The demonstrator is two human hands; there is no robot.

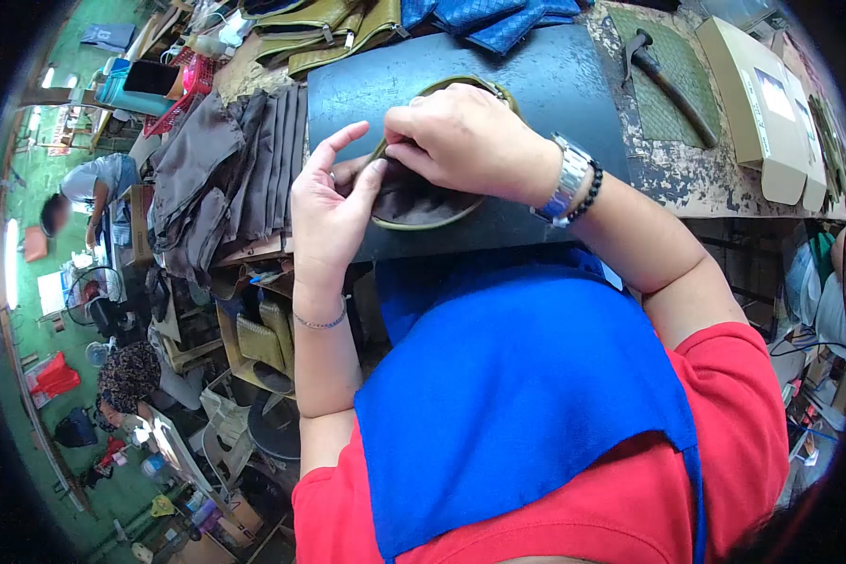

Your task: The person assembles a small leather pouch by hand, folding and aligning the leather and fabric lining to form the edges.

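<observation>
An olive-edged pouch with a dark brown lining (428,202) lies with its mouth spread on the dark work board (573,103). My left hand (338,193) pinches the left rim of the pouch between thumb and fingers, with the index finger raised. Across the top of the opening reaches my right hand (475,141), its fingers curled closed at the same rim, close to the left thumb. Those right fingertips are partly hidden, but they appear to grip the pouch edge. Part of the zipper edge shows beyond the right hand.
Dark brown lining pieces (244,169) are stacked at left. Olive pouches (334,28) and blue woven pieces (498,19) lie at the back. A hammer (672,89) rests on a green mat (696,113) at right, beside a cardboard box (757,103). Two people are at far left.
</observation>
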